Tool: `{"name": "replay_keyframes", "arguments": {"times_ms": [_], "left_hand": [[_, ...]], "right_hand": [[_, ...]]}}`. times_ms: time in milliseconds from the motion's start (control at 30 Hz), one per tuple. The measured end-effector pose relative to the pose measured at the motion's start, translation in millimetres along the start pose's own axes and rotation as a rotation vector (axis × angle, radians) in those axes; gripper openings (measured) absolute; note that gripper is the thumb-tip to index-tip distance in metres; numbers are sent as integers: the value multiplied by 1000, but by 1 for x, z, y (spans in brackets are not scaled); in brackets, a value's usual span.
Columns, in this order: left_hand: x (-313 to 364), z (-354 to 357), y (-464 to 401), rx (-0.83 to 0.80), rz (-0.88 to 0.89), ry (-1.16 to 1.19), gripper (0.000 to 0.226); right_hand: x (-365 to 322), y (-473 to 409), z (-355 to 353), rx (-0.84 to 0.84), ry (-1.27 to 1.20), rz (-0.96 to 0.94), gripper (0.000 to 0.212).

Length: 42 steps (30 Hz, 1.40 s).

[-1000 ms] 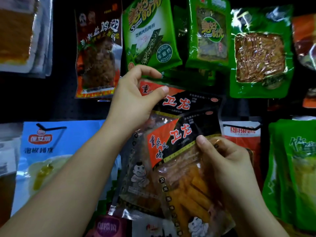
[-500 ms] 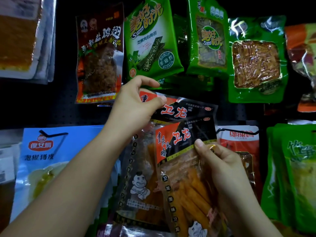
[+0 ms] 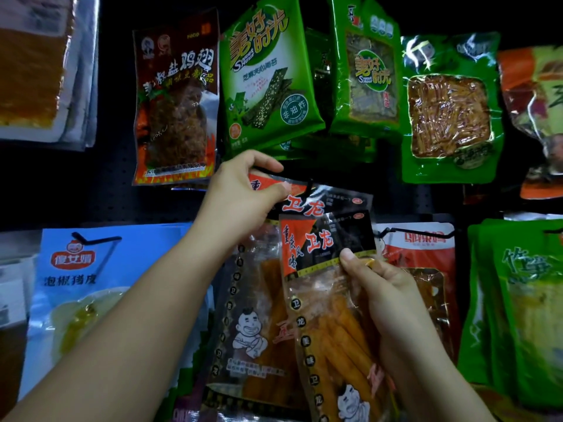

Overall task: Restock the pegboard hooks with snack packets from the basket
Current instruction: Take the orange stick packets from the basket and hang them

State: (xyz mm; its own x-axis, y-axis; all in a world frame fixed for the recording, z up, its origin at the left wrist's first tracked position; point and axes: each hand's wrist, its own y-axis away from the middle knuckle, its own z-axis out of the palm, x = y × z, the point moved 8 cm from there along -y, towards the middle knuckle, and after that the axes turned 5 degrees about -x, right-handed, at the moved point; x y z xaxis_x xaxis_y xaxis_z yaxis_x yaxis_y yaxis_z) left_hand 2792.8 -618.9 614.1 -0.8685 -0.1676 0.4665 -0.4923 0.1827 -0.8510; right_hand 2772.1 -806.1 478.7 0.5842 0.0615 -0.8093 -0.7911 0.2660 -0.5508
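My left hand [image 3: 240,197] pinches the top left corner of a clear-and-black packet of orange snack sticks [image 3: 259,315], whose top edge sits at a black pegboard hook [image 3: 310,184]. My right hand [image 3: 384,296] grips a second packet of the same kind [image 3: 326,284] by its right edge, held in front of and slightly lower than the first. Both packets hang upright against the dark pegboard [image 3: 106,193]. The basket is not in view.
Hung packets surround the spot: a brown chicken-wing packet [image 3: 176,102], green seaweed packets [image 3: 268,74], a green packet with a clear window [image 3: 447,111], a blue packet [image 3: 91,284] at lower left, a red one [image 3: 420,254] and green ones [image 3: 524,315] at right.
The view has shifted so the shelves sit lower in frame. My left hand keeps its pinch at the hook; my right hand has brought the second packet more upright and nearer the first.
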Motion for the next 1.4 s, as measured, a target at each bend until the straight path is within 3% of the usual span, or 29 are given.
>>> {"name": "replay_keyframes", "arguments": {"times_ms": [133, 267, 367, 533, 800, 933, 1100, 1200, 1300, 1367, 1400], "left_hand": [[-24, 3, 2, -12, -81, 38, 21], [-55, 9, 10, -7, -171, 158, 28], [-83, 16, 19, -15, -254, 261, 21], [-133, 26, 28, 28, -408, 243, 20], [-182, 41, 7, 140, -481, 227, 8], [-202, 45, -3, 165, -518, 213, 37], [-212, 51, -2, 192, -575, 238, 29], [-201, 45, 10, 258, -514, 255, 41], [-174, 32, 30, 300, -383, 247, 31], [-150, 29, 42, 250, -300, 271, 26], [-139, 29, 48, 197, -278, 299, 34]], "right_hand": [[10, -2, -1, 29, 56, -3, 35], [14, -10, -3, 89, 117, -42, 37], [22, -21, -2, 122, 137, -41, 41], [36, -41, 0, 160, 194, -37, 44], [66, -57, -21, 212, 239, 22, 26], [75, -55, -33, 197, 188, 37, 34], [76, -52, -38, 189, 139, 31, 31], [74, -48, -36, 185, 119, 15, 33], [71, -42, -28, 178, 92, -10, 32], [66, -38, -20, 165, 93, -37, 29], [64, -36, -16, 161, 89, -51, 29]]}}
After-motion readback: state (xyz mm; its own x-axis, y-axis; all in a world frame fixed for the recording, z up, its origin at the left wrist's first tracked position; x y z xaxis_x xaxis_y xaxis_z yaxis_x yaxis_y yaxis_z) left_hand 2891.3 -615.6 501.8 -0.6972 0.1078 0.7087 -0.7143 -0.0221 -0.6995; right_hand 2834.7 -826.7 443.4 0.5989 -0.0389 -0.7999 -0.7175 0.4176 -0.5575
